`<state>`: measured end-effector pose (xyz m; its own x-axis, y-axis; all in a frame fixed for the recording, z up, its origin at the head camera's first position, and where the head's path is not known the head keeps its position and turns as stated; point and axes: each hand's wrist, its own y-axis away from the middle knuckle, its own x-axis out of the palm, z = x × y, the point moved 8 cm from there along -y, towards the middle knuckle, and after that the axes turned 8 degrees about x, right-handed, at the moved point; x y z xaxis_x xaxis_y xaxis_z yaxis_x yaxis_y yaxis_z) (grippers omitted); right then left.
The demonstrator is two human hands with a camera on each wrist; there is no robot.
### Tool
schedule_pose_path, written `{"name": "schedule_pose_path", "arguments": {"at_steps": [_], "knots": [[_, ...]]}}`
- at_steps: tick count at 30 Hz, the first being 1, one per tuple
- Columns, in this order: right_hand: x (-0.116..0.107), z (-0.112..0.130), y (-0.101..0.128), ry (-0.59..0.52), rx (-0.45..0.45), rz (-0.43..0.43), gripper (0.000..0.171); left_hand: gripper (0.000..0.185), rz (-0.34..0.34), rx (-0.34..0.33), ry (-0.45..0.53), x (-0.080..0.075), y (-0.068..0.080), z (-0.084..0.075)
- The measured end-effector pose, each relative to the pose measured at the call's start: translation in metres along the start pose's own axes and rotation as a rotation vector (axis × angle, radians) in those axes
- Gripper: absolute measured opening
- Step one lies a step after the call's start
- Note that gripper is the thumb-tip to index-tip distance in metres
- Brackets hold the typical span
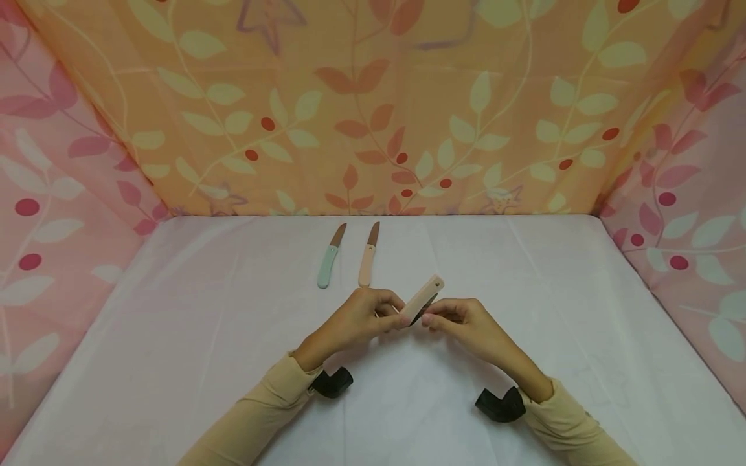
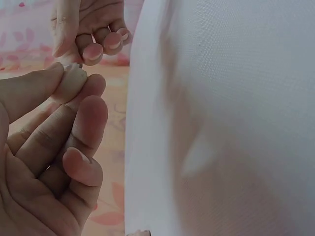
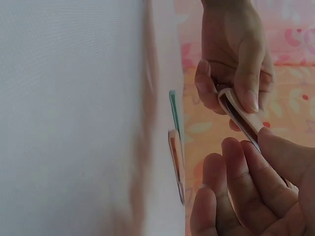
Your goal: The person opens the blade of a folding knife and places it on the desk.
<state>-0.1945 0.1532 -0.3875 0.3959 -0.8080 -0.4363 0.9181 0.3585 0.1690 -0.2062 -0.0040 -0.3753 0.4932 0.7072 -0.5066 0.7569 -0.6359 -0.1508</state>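
Above the white-covered table, my left hand [image 1: 367, 317] grips one end of a cream-handled folding knife [image 1: 421, 300], thumb on one face and fingers behind. The knife tilts up to the right, its dark blade [image 1: 425, 309] partly swung out of the handle. My right hand [image 1: 472, 323] pinches the blade's edge between thumb and index finger. In the right wrist view the handle's slot [image 3: 236, 112] faces the camera. The left wrist view shows just the handle's end [image 2: 71, 83] between my left fingertips; the blade is mostly hidden there.
Beyond my hands lie two unfolded knives, one with a mint green handle [image 1: 327, 266] and one with a peach handle [image 1: 366, 265], blades pointing away. White cloth [image 1: 175, 362] covers the table. Patterned curtains [image 1: 373, 116] stand at the back and both sides.
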Motion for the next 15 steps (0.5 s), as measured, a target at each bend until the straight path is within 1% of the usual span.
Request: {"name": "schedule_pose_path", "arguments": {"at_steps": [8, 15], "knots": [[0.0048, -0.0004, -0.0009, 0.023, -0.018, 0.003, 0.024, 0.018, 0.013, -0.019, 0.037, 0.0049, 0.0004, 0.0002], [0.0015, 0.0008, 0.0001, 0.052, -0.008, -0.03, 0.024, 0.017, 0.012, -0.037, 0.066, 0.0052, 0.0003, 0.0033]]}}
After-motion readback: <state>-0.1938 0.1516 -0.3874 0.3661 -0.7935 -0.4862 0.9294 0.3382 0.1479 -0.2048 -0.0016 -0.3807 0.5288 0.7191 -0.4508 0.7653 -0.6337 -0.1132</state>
